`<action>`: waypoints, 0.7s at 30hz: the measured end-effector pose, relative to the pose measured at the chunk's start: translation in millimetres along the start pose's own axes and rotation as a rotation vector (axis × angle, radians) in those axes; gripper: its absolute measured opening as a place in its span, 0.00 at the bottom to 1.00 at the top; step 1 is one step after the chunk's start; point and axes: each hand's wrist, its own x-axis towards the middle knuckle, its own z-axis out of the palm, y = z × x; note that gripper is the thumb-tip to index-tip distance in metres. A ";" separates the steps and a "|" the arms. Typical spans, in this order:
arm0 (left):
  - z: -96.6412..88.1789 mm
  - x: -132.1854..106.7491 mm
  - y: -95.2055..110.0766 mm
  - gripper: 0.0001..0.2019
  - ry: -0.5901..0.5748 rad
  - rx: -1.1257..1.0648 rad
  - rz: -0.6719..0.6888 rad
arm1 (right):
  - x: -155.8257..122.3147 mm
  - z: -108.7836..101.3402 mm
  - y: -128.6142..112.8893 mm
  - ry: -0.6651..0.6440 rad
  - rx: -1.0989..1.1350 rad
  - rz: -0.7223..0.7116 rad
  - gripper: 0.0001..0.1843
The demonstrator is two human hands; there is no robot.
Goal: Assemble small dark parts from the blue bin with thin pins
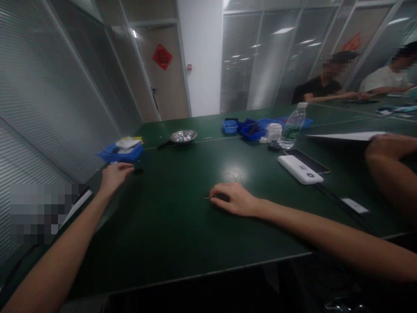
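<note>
My left hand (114, 176) is at the table's left side, just in front of a blue tray (121, 153) with white and yellow items in it. Its fingers are pinched together, and what they hold, if anything, is blurred. A small dark flat piece (138, 171) lies beside those fingertips. Further right, my right hand (233, 198) rests low over the green tabletop (182, 226). Its thumb and fingers close on a thin pointed metal piece (206, 198), whose tip sticks out to the left; the rest is hidden by the hand.
A shiny metal dish (183, 136) with small bits stands at the back. Blue bins (252, 132), a white jar (274, 132) and a water bottle (293, 126) are beyond my right hand. A white power bank (300, 169) and phone (306, 161) lie right. Other people sit along the right.
</note>
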 end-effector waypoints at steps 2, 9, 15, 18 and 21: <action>3.5 -3.0 6.4 0.18 0.023 0.021 -0.006 | -0.1 -0.5 -0.2 -0.003 -0.002 -0.003 0.12; 17.3 -3.4 11.7 0.18 0.033 0.002 -0.100 | -0.4 0.7 1.7 0.000 -0.006 -0.014 0.12; 19.0 2.3 5.2 0.17 0.045 -0.019 -0.116 | 0.1 0.1 0.6 -0.006 -0.007 -0.018 0.11; 17.4 8.9 1.0 0.17 0.001 -0.039 -0.106 | 0.4 -1.2 -1.2 -0.012 -0.012 -0.021 0.11; 15.3 17.2 0.1 0.16 -0.051 -0.067 -0.091 | 0.5 -1.8 -2.2 -0.024 -0.019 -0.018 0.11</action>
